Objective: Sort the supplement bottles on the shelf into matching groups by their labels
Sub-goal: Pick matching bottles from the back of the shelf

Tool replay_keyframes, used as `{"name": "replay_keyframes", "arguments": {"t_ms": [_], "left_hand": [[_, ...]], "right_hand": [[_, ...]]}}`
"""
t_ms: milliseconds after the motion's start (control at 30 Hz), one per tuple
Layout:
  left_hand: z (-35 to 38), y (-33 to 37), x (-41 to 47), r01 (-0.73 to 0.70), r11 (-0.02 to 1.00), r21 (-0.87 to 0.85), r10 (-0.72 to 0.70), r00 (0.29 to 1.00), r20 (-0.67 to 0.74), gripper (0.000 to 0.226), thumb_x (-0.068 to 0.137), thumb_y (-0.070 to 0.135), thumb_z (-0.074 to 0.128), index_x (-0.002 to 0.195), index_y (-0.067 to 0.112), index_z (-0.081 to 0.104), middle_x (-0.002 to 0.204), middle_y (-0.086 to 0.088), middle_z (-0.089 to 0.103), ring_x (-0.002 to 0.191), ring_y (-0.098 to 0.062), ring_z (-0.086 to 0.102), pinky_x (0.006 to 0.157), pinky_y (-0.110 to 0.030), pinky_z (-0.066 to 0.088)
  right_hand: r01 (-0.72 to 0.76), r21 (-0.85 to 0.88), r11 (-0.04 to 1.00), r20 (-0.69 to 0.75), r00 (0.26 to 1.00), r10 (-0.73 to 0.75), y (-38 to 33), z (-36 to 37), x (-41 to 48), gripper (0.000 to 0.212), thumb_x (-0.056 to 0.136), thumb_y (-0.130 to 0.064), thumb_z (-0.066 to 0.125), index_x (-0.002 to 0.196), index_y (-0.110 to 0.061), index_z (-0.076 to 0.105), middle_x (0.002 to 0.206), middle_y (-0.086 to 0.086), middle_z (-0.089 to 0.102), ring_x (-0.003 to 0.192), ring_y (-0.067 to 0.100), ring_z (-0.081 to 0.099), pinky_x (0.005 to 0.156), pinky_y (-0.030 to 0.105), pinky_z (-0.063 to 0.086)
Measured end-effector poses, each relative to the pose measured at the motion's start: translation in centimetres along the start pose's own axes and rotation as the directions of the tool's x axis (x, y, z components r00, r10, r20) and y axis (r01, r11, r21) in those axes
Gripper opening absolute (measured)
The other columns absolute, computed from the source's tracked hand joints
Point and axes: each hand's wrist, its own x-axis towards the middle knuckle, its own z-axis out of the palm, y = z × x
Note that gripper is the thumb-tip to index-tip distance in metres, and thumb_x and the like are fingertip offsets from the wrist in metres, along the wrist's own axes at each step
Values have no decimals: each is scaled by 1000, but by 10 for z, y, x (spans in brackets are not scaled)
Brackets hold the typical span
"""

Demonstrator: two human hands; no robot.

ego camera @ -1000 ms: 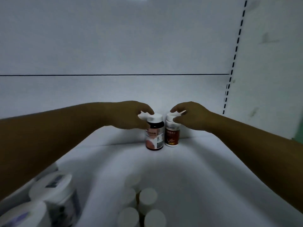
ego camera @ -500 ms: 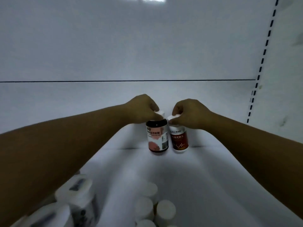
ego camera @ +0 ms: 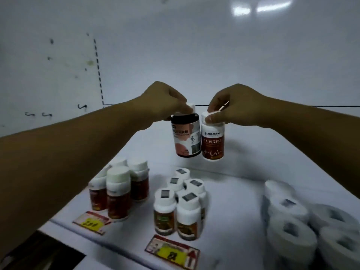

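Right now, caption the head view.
Left hand lifts a dark bottle, right hand a white bottle, above grouped bottles.

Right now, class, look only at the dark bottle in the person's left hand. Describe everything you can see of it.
The dark brown, glossy, plastic-looking bottle has a white cap, mostly covered by the left hand, whose grip holds it from above. Its label is pink and white, with a barcode panel on one side. It hangs clear of the white shelf, slightly tilted, close beside the white bottle with a red-brown label, which the right hand holds.
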Motion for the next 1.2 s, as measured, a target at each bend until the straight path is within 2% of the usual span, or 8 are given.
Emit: {"name": "replay_keyframes", "arguments": {"t_ms": [167,367,467,633,767,900,1033,1200], "left_hand": [[-70,-52,-1,-9,1000,-21,8,1000,-19,30,69,16,80,98,13,71,95,1,69,91,-15,64,75,-30,56],[-83,-83,12,-32,998,-57,32,999,1,27,68,18,80,93,18,70,95,-1,70,87,-14,66,72,-29,57],[-87,-94,22,-38,997,-72,38,999,-8,19,70,16,78,87,18,69,92,-1,70,86,-14,67,67,-27,57],[-109,-110,36,0,1000,-11,0,1000,-19,10,70,13,76,78,16,70,87,-3,70,85,-18,67,76,-34,59],[-128,-137,45,37,999,25,-37,999,-26,11,69,14,77,77,15,69,86,-4,69,85,-19,67,74,-34,59],[-141,-170,62,87,989,115,-97,992,77,15,69,15,78,81,13,68,85,-4,69,84,-18,66,62,-28,56],[-148,-187,84,30,968,248,-89,969,232,26,69,21,77,93,17,66,92,-2,66,85,-17,64,57,-26,55],[-155,-204,101,-61,951,302,-58,927,370,26,68,25,77,92,22,67,93,1,65,85,-16,64,59,-27,57]], "right_hand": [[17,-8,1000,8,1000,-17,-52,52,33,20,72,-28,76,89,-19,70,94,-5,68,81,6,62,60,18,45],[-40,-46,998,-19,999,39,-65,73,45,21,72,-29,76,90,-20,70,98,-5,67,86,9,62,57,19,41],[-34,-17,999,-54,998,33,-63,80,53,19,72,-29,76,88,-22,70,96,-6,67,85,8,62,56,19,41],[-40,-26,999,-7,999,39,-65,97,83,20,72,-28,76,89,-22,68,95,-8,65,83,6,60,57,19,41],[-47,6,999,3,999,47,-68,135,102,27,70,-24,77,95,-18,67,98,-3,65,83,10,61,59,21,46],[-99,-11,995,80,992,100,-76,169,120,30,72,-23,76,99,-15,67,102,1,64,86,15,61,74,28,53],[-148,-92,985,192,968,163,-91,198,135,32,71,-22,76,100,-13,68,102,2,64,85,14,61,76,29,56],[-215,-142,966,275,929,247,-102,223,142,35,71,-25,75,103,-18,64,98,1,60,83,14,62,72,27,58]]}}
